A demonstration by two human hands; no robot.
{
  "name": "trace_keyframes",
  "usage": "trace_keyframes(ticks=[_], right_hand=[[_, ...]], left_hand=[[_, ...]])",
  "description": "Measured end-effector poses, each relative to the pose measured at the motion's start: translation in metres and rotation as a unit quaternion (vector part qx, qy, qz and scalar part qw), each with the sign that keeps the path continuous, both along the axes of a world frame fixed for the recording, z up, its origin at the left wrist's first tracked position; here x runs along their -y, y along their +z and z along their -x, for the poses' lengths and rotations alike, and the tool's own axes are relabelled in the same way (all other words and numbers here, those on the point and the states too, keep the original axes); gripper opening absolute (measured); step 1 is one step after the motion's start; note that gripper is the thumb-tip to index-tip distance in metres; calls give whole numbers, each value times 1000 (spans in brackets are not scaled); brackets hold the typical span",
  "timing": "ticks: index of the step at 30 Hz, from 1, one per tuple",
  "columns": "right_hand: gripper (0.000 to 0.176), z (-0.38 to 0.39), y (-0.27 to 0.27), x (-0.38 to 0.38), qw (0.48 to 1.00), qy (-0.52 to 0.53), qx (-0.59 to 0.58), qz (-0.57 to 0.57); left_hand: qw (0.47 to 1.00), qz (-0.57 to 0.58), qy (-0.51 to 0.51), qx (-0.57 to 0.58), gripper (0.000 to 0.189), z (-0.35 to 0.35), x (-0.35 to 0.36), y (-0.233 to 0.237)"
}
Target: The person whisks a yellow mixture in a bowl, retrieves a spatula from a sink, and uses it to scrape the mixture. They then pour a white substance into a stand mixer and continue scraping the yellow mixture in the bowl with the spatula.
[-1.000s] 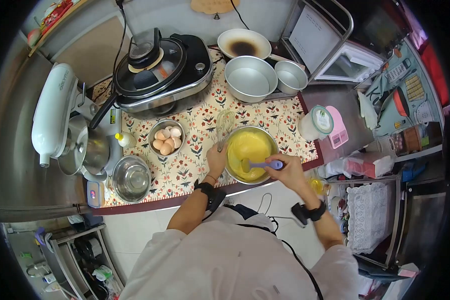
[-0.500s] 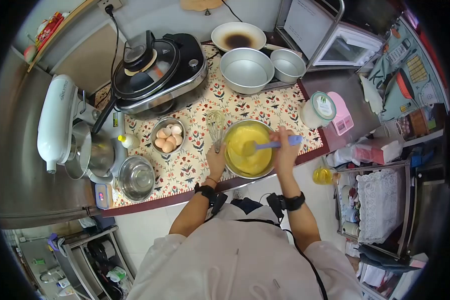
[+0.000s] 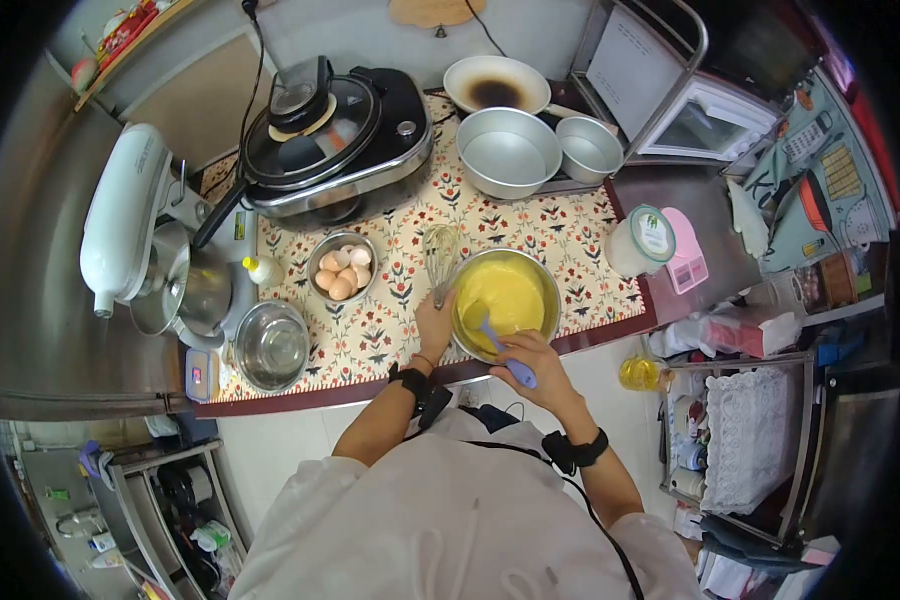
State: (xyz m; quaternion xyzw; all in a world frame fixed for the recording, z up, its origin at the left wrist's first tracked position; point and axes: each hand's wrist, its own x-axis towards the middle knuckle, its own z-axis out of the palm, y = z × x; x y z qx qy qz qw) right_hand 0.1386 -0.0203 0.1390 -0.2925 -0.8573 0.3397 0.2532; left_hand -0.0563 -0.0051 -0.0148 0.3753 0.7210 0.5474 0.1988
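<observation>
A steel bowl point(image 3: 554, 335) of yellow batter point(image 3: 515, 288) stands near the table's front edge. My right hand point(image 3: 540, 368) is closed on the handle of a purple spatula point(image 3: 486, 331), whose head dips into the batter at the bowl's left side. Just left of the bowl, my left hand point(image 3: 433, 325) is wrapped round the handle of a wire whisk point(image 3: 440, 257), its wires pointing away from me over the tablecloth. Further left are a small bowl of eggshells point(image 3: 340, 274) and a glossy metal bowl point(image 3: 272, 346).
A stand mixer point(image 3: 130, 220) and a small yellow-capped bottle point(image 3: 262, 270) are at the left. Behind stand an electric cooker point(image 3: 345, 150), a stained pan point(image 3: 495, 85) and two round tins point(image 3: 510, 152). A lidded tub point(image 3: 640, 242) and a pink scale point(image 3: 685, 252) are at the right.
My right hand has moved left and toward me, and the spatula's head has swung to the bowl's left side with its handle now slanting toward me. The view has shifted slightly.
</observation>
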Motion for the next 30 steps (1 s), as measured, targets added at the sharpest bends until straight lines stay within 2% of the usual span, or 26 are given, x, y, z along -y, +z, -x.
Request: trace_keyframes(ticks=[4, 6, 7, 9, 11, 12, 14, 15, 18, 21, 22, 25, 28, 30], right_hand=[[24, 3, 12, -8, 1000, -20, -17, -2], [23, -8, 20, -5, 985, -83, -93, 121], [22, -15, 22, -3, 968, -107, -128, 185], [20, -26, 20, -3, 947, -213, -132, 202], [18, -34, 18, -8, 959, -246, -57, 130], [18, -37, 23, -6, 950, -276, -83, 117], [12, -46, 74, -2, 949, -298, -103, 14], [11, -50, 107, 8, 928, -335, -151, -54], [13, -89, 192, 35, 921, -144, -264, -247], [13, -83, 230, 46, 903, 19, -246, -352], [13, -75, 234, 47, 900, 48, -238, -363], [13, -57, 241, 51, 896, 90, -226, -371], [12, -50, 241, 54, 897, 105, -217, -371], [12, -47, 242, 54, 896, 111, -211, -374]], left_hand=[[999, 37, -12, -2, 36, -2, 3, 13], [998, 51, -11, 27, 36, 0, 5, 21], [1000, 10, -1, 10, 36, -1, 4, 16], [998, 51, -11, -23, 34, -1, 4, 0], [997, 68, -14, -43, 34, 5, 7, 3], [997, 63, -14, -45, 35, 4, 8, 10], [997, 60, -6, -48, 36, 2, 5, 13], [997, 65, -4, -52, 36, 3, 4, 6], [996, 61, 1, -61, 38, 2, 5, 13], [991, 115, -14, -60, 40, 2, 6, 13], [988, 143, -20, -56, 41, 3, 6, 12], [994, 62, -17, -90, 42, 3, 7, 12], [996, 78, -41, -31, 42, 5, 6, 9], [995, 80, -30, -44, 42, 5, 5, 11]])
